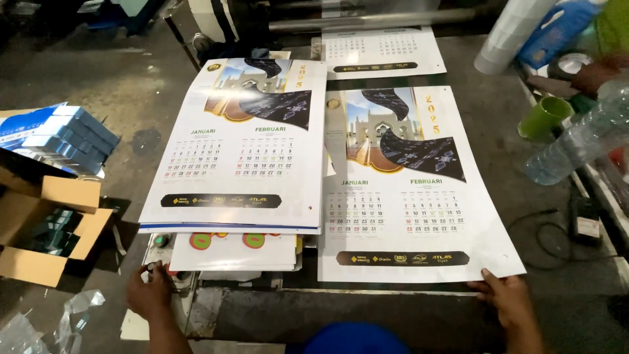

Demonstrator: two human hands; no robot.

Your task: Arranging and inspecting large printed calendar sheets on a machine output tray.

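Note:
A printed calendar sheet (pixel 419 196) with a building picture and two month grids lies flat on the dark machine table (pixel 498 124). My right hand (pixel 504 298) rests at its near right corner, fingers touching the sheet's edge. My left hand (pixel 149 292) sits on a control panel (pixel 164 252) with round coloured buttons, fingers on a knob. Above the panel lies a stack of the same calendar sheets (pixel 242 151). Another sheet (pixel 383 52) lies farther back by the rollers.
An open cardboard box (pixel 39 229) and blue packets (pixel 56 134) stand at the left. A green cup (pixel 544 118), a clear plastic bottle (pixel 583 141), a white roll (pixel 508 36) and cables (pixel 557 229) crowd the right. Plastic wrap (pixel 72 314) lies on the floor.

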